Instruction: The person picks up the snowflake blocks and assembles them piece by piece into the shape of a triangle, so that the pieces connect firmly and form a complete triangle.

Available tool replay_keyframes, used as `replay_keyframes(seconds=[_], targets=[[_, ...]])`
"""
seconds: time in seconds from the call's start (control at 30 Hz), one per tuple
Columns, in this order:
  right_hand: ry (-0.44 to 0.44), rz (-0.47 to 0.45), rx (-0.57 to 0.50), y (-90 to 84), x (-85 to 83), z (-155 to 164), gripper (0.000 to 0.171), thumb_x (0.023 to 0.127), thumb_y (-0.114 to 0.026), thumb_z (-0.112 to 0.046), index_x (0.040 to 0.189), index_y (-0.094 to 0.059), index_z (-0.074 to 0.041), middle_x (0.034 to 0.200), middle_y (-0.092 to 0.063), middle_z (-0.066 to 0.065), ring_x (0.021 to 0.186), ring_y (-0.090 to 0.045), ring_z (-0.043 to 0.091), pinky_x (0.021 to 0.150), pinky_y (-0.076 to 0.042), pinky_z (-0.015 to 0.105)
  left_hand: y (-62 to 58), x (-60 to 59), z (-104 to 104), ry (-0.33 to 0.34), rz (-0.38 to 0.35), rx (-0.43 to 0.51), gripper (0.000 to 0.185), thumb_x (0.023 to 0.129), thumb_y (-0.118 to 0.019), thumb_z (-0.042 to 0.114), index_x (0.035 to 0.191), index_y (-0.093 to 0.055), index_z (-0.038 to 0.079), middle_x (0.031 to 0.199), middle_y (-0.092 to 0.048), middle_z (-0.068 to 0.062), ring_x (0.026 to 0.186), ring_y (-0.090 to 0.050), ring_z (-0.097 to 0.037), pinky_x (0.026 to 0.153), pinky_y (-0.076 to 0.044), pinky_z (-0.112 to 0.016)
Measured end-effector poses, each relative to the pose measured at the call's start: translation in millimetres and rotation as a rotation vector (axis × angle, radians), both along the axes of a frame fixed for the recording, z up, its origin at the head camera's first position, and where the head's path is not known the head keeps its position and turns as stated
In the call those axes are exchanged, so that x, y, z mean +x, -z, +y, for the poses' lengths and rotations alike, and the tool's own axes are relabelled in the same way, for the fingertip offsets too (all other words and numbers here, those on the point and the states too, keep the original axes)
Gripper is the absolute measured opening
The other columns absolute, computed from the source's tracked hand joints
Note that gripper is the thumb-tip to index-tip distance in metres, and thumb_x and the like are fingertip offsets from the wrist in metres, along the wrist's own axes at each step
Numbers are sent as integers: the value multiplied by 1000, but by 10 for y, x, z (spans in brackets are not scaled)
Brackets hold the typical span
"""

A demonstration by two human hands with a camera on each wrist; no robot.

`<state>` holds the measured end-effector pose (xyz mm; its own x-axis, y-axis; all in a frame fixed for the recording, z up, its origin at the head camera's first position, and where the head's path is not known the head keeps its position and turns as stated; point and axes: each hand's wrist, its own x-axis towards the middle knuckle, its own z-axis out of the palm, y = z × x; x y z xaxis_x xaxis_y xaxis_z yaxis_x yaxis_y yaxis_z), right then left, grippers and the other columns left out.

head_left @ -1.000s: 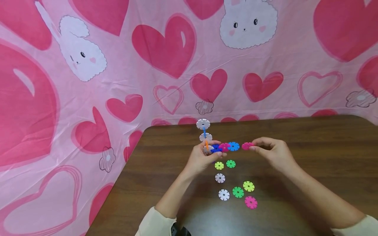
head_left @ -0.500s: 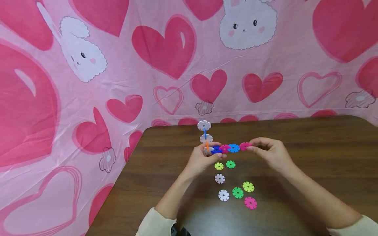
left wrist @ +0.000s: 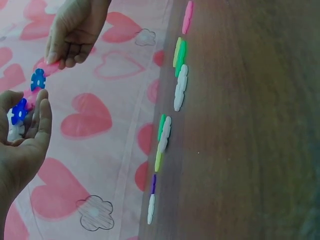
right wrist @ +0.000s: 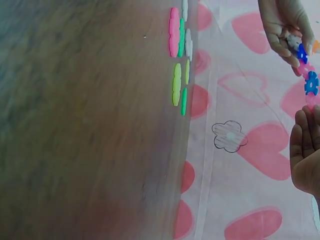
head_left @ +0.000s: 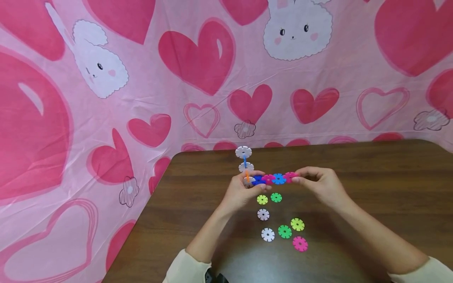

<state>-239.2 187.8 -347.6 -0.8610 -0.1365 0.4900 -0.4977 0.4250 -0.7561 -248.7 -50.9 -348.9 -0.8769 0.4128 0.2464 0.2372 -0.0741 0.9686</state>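
Note:
My left hand [head_left: 240, 192] pinches a chain of notched plastic discs at its dark blue disc [head_left: 259, 180]. Rightward from there run a pink disc [head_left: 269, 179] and a light blue disc [head_left: 279, 179]. Between thumb and fingertips, my right hand [head_left: 323, 186] holds another pink disc [head_left: 290, 177], its edge meeting the light blue one; how deep the slots engage cannot be told. From the chain's left end, white discs [head_left: 243, 152] extend away, joined by a blue and an orange disc [head_left: 247, 175] seen edge-on. The left fingers partly cover the nearest white disc. Both hands are raised above the table in the wrist views.
Loose discs lie on the brown wooden table [head_left: 371, 188] below the hands: yellow [head_left: 262, 199], green [head_left: 276, 197], white [head_left: 267, 234] and pink [head_left: 300, 243] among them. A purple disc [left wrist: 154, 183] shows edge-on in the left wrist view. A pink heart-patterned cloth [head_left: 212, 78] hangs behind.
My right hand has moved left with its pink disc, closing the gap to the light blue disc. The left hand stays nearly still, gripping the chain.

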Motion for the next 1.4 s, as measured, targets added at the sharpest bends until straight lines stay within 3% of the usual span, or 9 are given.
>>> replay_keyframes(seconds=[0.23,0.47,0.83,0.93,1.17,1.4], targets=[[-7,38,29,22,-29,-34,13,81,-74,-9,91,-72,0,77,-70,5,59,-54,16,49,-45,24,51,-42,6,-52,-23,-8,32,86,-65,-3,117,-57,-8,94,-68,-26,87,-69,-27,83,-52,-34],[0,54,35,64,-50,-72,13,80,-75,-8,91,-73,0,78,-71,6,60,-56,17,48,-46,23,82,-90,19,-86,12,9,29,85,-65,-5,112,-58,-11,89,-67,-27,84,-68,-33,79,-53,-36],[14,103,35,103,-60,-103,12,76,-77,-4,88,-74,-1,75,-71,5,58,-58,18,48,-46,22,95,-102,30,-98,-14,46,28,84,-65,-8,111,-58,-14,86,-67,-29,77,-70,-24,77,-54,-35],[25,145,16,132,-59,-119,12,74,-77,0,86,-74,-1,74,-70,6,59,-58,11,48,-45,19,97,-110,38,-97,-15,54,28,84,-64,-8,110,-58,-14,86,-67,-29,77,-70,-26,77,-54,-38],[45,186,-59,173,-73,-133,15,73,-77,4,87,-74,0,77,-71,8,66,-61,0,52,-47,16,73,-110,69,-113,-20,57,27,84,-65,-7,110,-59,-12,86,-68,-27,85,-64,-46,80,-50,-49],[20,138,-147,129,-58,-135,12,77,-75,-2,88,-73,4,78,-72,2,69,-64,4,55,-48,16,2,-97,82,-128,-77,90,26,84,-66,-6,109,-60,-10,87,-68,-25,82,-68,-35,78,-53,-41]])
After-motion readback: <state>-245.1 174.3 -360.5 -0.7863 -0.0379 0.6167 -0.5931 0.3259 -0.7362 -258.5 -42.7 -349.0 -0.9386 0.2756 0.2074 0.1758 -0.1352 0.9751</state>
